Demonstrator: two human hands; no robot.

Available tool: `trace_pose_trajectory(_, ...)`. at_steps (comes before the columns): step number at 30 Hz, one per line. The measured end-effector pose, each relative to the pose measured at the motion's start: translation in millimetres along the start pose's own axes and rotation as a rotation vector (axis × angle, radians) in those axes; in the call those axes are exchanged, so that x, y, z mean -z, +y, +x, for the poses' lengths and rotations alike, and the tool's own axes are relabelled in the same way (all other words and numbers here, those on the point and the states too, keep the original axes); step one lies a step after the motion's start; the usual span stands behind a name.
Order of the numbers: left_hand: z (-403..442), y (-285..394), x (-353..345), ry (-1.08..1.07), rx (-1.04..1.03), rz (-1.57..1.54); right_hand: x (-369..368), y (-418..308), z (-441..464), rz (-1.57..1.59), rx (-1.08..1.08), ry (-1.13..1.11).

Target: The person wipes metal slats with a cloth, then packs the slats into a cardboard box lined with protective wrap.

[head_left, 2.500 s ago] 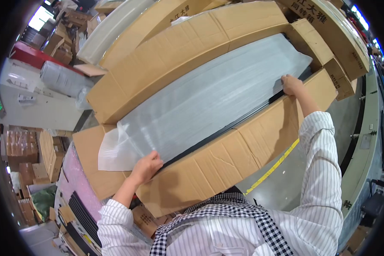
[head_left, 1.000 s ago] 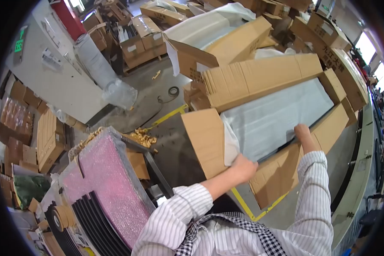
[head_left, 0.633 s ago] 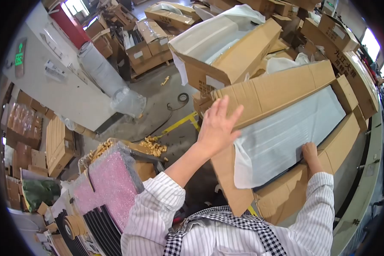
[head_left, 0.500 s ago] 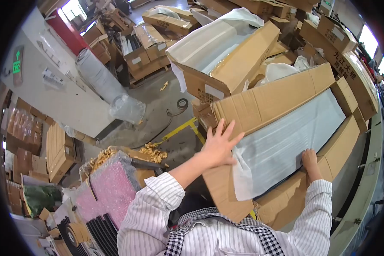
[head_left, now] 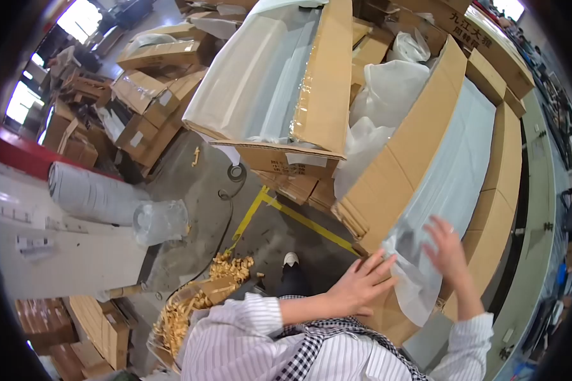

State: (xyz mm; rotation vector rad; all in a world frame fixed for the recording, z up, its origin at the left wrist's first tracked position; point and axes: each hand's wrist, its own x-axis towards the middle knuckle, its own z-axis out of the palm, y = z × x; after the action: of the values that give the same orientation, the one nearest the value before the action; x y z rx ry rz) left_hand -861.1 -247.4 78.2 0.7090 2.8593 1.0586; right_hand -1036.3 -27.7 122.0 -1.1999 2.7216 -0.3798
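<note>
An open long cardboard box (head_left: 419, 174) lies before me, its side flaps raised. Inside it a thin whitish foam sheet (head_left: 454, 155) covers the contents, which are hidden, and its loose end hangs toward me over the near end flap. My left hand (head_left: 362, 286) rests with spread fingers at the near left corner of the box, fingertips at the sheet's edge. Over the sheet's near end is my right hand (head_left: 448, 251), fingers apart and slightly blurred, holding nothing; whether it touches the sheet I cannot tell.
Another open box (head_left: 324, 76) lined with white foam stands at the back left of mine. White foam bundles (head_left: 388, 95) lie between the two. Paper packing scraps (head_left: 232, 270), a dark strap roll (head_left: 236, 173) and yellow floor tape (head_left: 311, 222) are on the left. A green-grey bench edge (head_left: 540, 222) runs along the right.
The view has turned to the right and down. My right hand has left the box's right side and come to the sheet's near end. My left hand remains at the near left corner.
</note>
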Motion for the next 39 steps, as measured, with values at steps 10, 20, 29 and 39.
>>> trace_pose_trajectory(10, 5, -44, 22, 0.239, -0.512, 0.265, -52, -88, -71, -0.006, -0.246, -0.150)
trace_pose_trajectory(20, 185, -199, 257, 0.114, 0.240, 0.266, -56, -82, -68, -0.010, -0.185, -0.097)
trace_pose_trajectory(29, 388, -360, 161, 0.511, 0.601, 0.105, -30, -129, -59, -0.163, -0.537, -0.104)
trace_pose_trajectory(39, 483, -308, 251, 0.532, 0.192, -0.440, 17, -125, -5, -0.111, -0.714, 0.072)
